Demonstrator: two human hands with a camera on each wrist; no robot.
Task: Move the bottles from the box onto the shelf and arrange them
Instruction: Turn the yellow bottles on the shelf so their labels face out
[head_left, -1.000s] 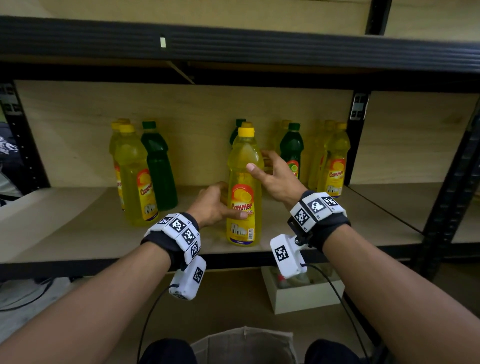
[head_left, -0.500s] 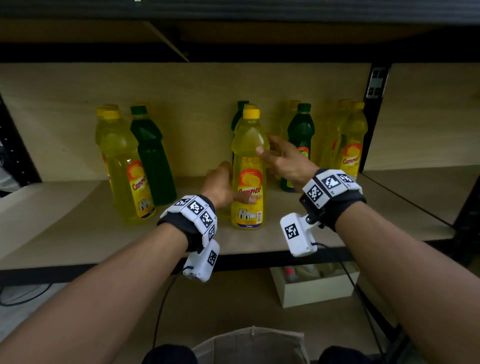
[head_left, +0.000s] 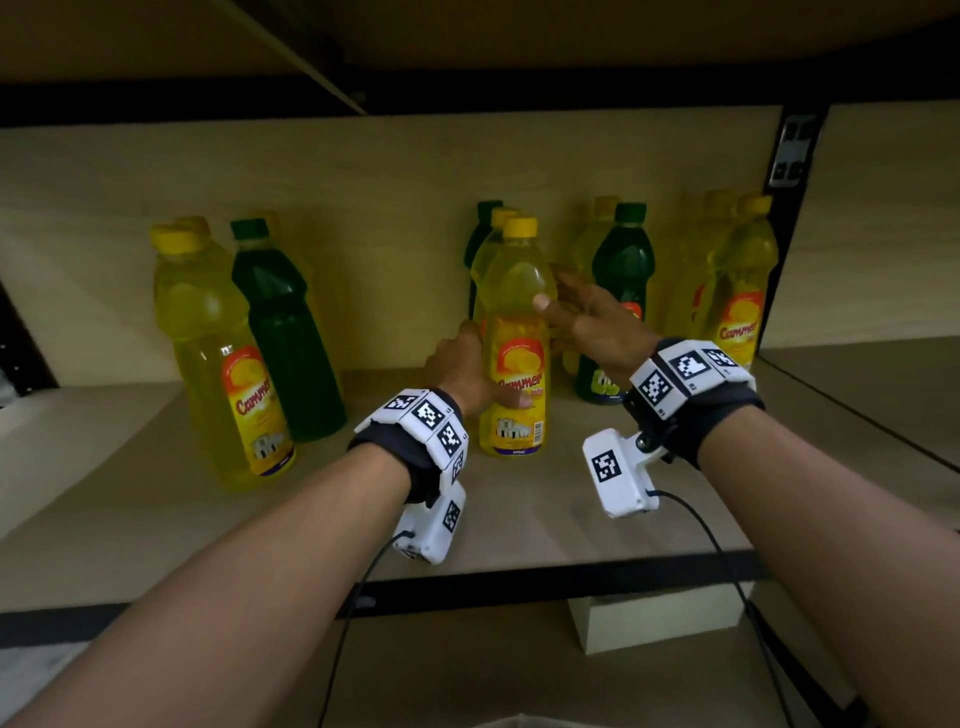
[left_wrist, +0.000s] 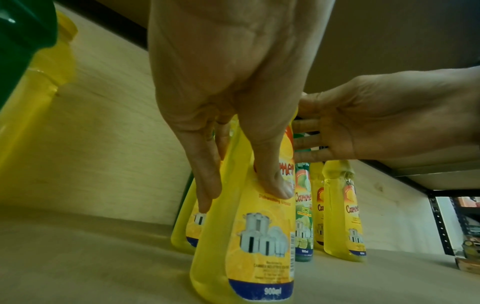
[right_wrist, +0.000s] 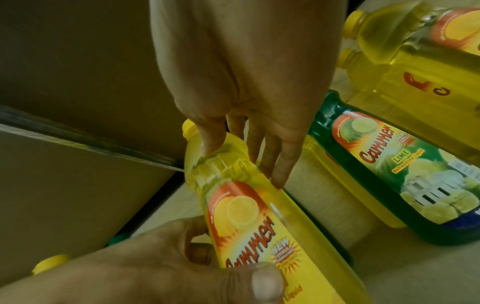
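Note:
A yellow bottle (head_left: 514, 338) with an orange label stands upright on the wooden shelf (head_left: 545, 519), just in front of another yellow bottle and a green one. My left hand (head_left: 483, 374) grips its lower body, with the thumb (left_wrist: 275, 185) across the label and the fingers round the left side. My right hand (head_left: 561, 296) is at the bottle's shoulder. Its thumb (right_wrist: 210, 144) rests on the front there, and its straight fingers (right_wrist: 275, 164) lie along the far right side.
Two yellow bottles (head_left: 223, 364) and a green one (head_left: 280, 332) stand at the left. A green lime bottle (head_left: 623, 270) and a pair of yellow ones (head_left: 737, 301) stand at the right by a black upright (head_left: 789, 218). A white box (head_left: 660, 618) sits below the shelf.
Both hands have slid the yellow bottle back from the shelf's front edge toward the bottles behind it. My head has come lower and closer.

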